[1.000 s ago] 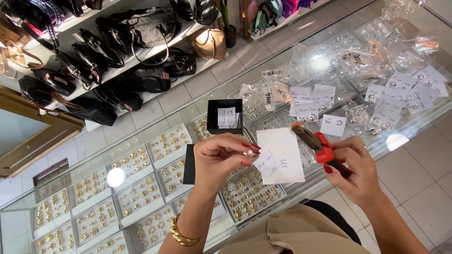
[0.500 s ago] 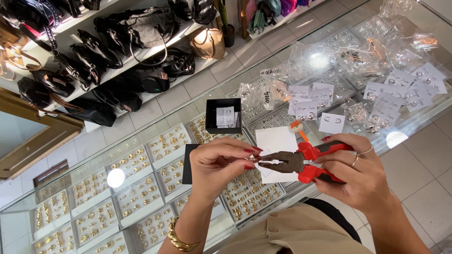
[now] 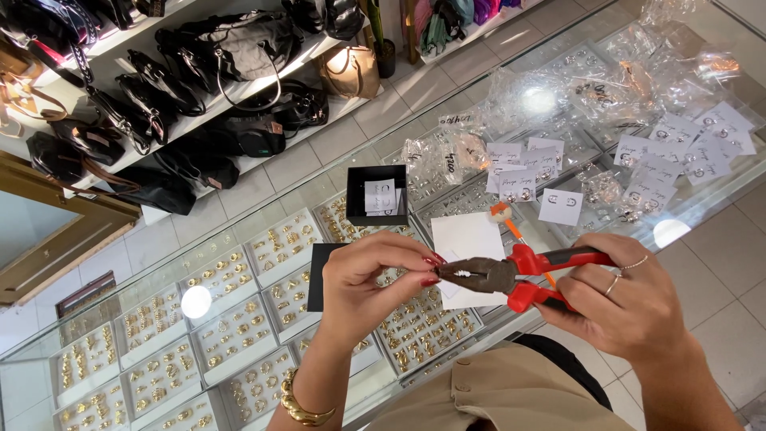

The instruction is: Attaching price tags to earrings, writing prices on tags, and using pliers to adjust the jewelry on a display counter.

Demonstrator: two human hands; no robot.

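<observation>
My right hand point(image 3: 630, 299) grips red-handled pliers point(image 3: 511, 275) by the handles, their dark jaws pointing left. The jaws meet the fingertips of my left hand point(image 3: 375, 279), which pinch something too small to make out. Both hands hover above a glass display counter point(image 3: 319, 183). A white card point(image 3: 467, 239) lies on the glass just behind the pliers, beside an orange-tipped pen point(image 3: 503, 215).
An open black box point(image 3: 377, 195) holding a small card stands on the counter. White earring cards point(image 3: 662, 156) and clear plastic bags point(image 3: 558, 96) cover its right side. Trays of gold jewellery point(image 3: 215, 319) lie under the glass. Black handbags point(image 3: 183, 80) line shelves beyond.
My right hand has swung the pliers round so the jaws point left and reach my left fingertips. The small white card my left hand held is no longer seen in it.
</observation>
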